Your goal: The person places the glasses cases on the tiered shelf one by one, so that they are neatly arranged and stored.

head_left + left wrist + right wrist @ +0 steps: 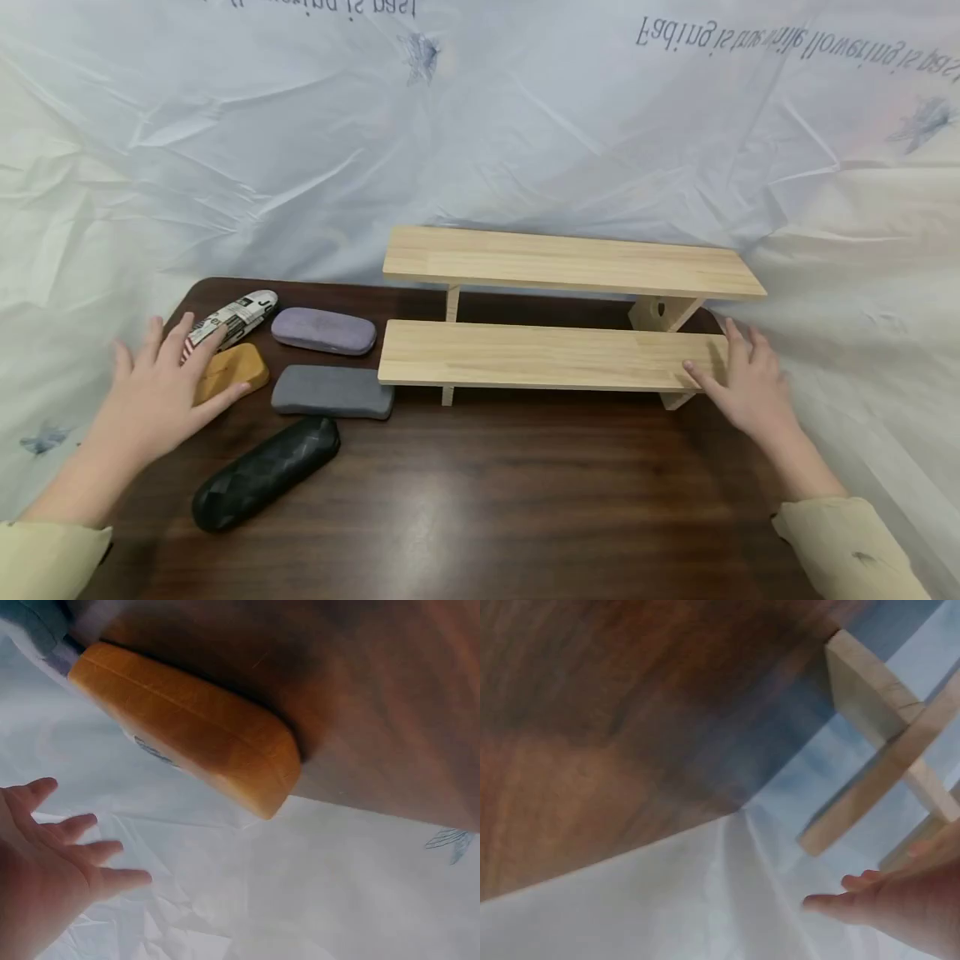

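Observation:
In the head view my left hand (153, 398), fingers spread, is over the left side of the table, nearest a mustard glasses case (234, 372) and a newspaper-print glasses case (242, 318). The left wrist view shows this hand apart from the mustard case (195, 724), holding nothing. My right hand (756, 387) has its fingers extended by the right end of the two-tier wooden shelf (547, 357); whether it touches the lower board cannot be told. A purple glasses case (322, 330), a grey one (330, 392) and a black woven-pattern one (266, 475) lie close by.
The dark wooden table (480, 492) is bordered by a pale, wrinkled printed sheet (480, 125) at the back and sides. The shelf stands at the back right, its upper board (570, 258) set behind and above the lower one. The grey case meets the lower board's left end in view.

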The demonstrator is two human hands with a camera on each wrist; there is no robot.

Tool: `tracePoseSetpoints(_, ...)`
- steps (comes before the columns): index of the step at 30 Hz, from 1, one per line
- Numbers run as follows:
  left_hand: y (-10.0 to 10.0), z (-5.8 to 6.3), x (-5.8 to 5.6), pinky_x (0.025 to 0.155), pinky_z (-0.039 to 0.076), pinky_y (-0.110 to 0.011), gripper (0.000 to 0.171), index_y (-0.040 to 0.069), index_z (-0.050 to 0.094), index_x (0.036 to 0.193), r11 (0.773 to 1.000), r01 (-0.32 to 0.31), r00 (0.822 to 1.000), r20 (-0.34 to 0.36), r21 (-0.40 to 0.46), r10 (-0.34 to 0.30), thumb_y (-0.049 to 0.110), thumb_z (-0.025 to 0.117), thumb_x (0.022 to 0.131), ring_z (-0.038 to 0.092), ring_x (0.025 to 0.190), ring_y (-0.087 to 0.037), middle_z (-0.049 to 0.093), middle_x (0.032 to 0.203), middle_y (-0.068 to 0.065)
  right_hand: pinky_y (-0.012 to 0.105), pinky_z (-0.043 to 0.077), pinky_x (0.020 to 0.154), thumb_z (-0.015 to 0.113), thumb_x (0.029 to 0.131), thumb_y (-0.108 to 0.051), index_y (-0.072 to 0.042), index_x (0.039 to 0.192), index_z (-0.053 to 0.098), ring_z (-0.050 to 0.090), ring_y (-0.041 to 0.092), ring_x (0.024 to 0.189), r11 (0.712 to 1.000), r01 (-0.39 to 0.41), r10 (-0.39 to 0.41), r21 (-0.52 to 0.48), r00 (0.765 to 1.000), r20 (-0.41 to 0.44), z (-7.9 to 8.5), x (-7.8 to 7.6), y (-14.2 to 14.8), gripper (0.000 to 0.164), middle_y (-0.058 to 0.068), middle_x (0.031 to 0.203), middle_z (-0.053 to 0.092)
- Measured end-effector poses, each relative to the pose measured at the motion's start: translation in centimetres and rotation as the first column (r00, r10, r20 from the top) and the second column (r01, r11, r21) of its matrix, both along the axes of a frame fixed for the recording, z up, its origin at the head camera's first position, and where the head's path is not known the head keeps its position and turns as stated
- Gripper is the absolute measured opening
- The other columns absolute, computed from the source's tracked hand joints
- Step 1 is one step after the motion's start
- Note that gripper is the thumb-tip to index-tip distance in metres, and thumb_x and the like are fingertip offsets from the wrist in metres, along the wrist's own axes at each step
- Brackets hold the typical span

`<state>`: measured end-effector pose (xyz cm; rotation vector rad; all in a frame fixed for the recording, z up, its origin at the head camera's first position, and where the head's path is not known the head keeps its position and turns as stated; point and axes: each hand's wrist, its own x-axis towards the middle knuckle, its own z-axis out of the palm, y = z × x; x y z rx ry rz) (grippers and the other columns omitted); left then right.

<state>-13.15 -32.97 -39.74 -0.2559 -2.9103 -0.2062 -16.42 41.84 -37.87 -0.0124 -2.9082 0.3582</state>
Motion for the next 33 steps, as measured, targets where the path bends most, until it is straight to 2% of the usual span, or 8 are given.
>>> tracePoseSetpoints(5, -0.3, -0.7, 1.3, 0.118, 0.019, -0.082, 0.091, 0.005, 0.038, 0.162, 0.996, 0.078, 0.995, -0.067, 0.04, -0.075, 0.054, 0.074, 0.095, 0.028, 0.151, -0.061, 0.035, 0.162, -0.037, 0.087, 0.018, 0.113, 0.055, 0.108, -0.044, 0.006, 0.168, 0.008, 0.015, 0.074, 0.146, 0.986, -0.052, 0.044, -0.156, 0.997, -0.057, -1.0, -0.5, 1.2, 0.091, 0.05, 0.162, 0.011)
tracePoseSetpoints(12, 0.7, -0.7, 3.1, 0.1, 0.042, -0.071, 0.09, 0.0, 0.049, 0.153, 0.991, 0.075, 0.996, -0.065, 0.109, -0.068, 0.047, 0.086, 0.086, 0.048, 0.134, -0.057, 0.049, 0.152, -0.032, 0.082, 0.012, 0.12, 0.053, 0.108, -0.033, 0.014, 0.164, 0.01, 0.013, 0.071, 0.148, 0.933, -0.077, 0.053, -0.352, 0.996, -0.077, -1.9, -1.3, 2.5, 0.085, 0.053, 0.158, 0.013)
tracePoseSetpoints(17, 1.5, -0.9, 4.6, 0.107, 0.041, -0.067, 0.086, 0.0, 0.055, 0.149, 0.978, 0.117, 0.992, -0.071, 0.172, -0.106, 0.042, 0.091, 0.082, 0.052, 0.132, -0.054, 0.054, 0.151, -0.027, 0.076, 0.011, 0.126, 0.051, 0.108, -0.03, 0.014, 0.164, 0.008, 0.013, 0.068, 0.152, 0.876, -0.074, 0.054, -0.476, 0.997, -0.055, -2.0, -1.8, 3.0, 0.083, 0.05, 0.163, 0.012)
tracePoseSetpoints(20, 1.7, -1.4, 5.4, 0.132, 0.028, -0.038, 0.086, 0.004, 0.057, 0.148, 0.96, 0.178, 0.983, -0.089, 0.216, -0.162, 0.035, 0.095, 0.077, 0.053, 0.13, -0.049, 0.057, 0.148, -0.023, 0.068, 0.011, 0.13, 0.052, 0.109, -0.03, 0.013, 0.165, 0.007, 0.014, 0.064, 0.154, 0.84, -0.062, 0.052, -0.539, 0.998, -0.034, -2.1, -2.2, 3.3, 0.084, 0.046, 0.166, 0.011)
tracePoseSetpoints(22, 1.7, -1.8, 5.7, 0.127, 0.013, -0.009, 0.088, 0.008, 0.058, 0.149, 0.946, 0.221, 0.974, -0.093, 0.238, -0.204, 0.032, 0.097, 0.074, 0.054, 0.131, -0.041, 0.059, 0.147, -0.02, 0.058, 0.011, 0.134, 0.053, 0.108, -0.031, 0.01, 0.166, 0.007, 0.015, 0.06, 0.157, 0.819, -0.039, 0.041, -0.573, 0.999, -0.009, -2.2, -2.3, 3.5, 0.084, 0.043, 0.168, 0.012)
tracePoseSetpoints(24, 1.7, -2.3, 5.9, 0.11, 0.006, 0.006, 0.09, 0.012, 0.058, 0.149, 0.931, 0.257, 0.966, -0.092, 0.26, -0.241, 0.03, 0.099, 0.071, 0.052, 0.137, -0.02, 0.062, 0.144, -0.016, 0.042, 0.014, 0.136, 0.054, 0.108, -0.032, 0.007, 0.167, 0.008, 0.016, 0.053, 0.159, 0.807, -0.008, 0.024, -0.591, 0.999, 0.02, -2.4, -2.4, 3.8, 0.085, 0.039, 0.17, 0.014)
tracePoseSetpoints(28, 2.1, -3.1, 6.0, 0.103, 0.014, 0.009, 0.094, 0.013, 0.058, 0.148, 0.904, 0.305, 0.952, -0.07, 0.301, -0.298, 0.029, 0.102, 0.067, 0.035, 0.133, 0.021, 0.066, 0.139, -0.011, 0.002, 0.025, 0.114, 0.055, 0.108, -0.032, 0.004, 0.169, 0.008, 0.021, 0.039, 0.161, 0.791, 0.044, 0.004, -0.61, 0.997, 0.077, -3.0, -2.5, 4.4, 0.084, 0.036, 0.172, 0.015)
tracePoseSetpoints(33, 2.8, -3.9, 5.9, 0.099, 0.022, 0.007, 0.095, 0.017, 0.06, 0.146, 0.897, 0.316, 0.945, -0.022, 0.309, -0.325, 0.038, 0.103, 0.064, 0.036, 0.129, 0.023, 0.067, 0.137, -0.006, -0.008, 0.028, 0.094, 0.053, 0.11, -0.033, 0.003, 0.169, 0.007, 0.027, 0.022, 0.158, 0.783, 0.065, 0.012, -0.618, 0.993, 0.119, -3.7, -2.5, 5.0, 0.083, 0.034, 0.173, 0.011)
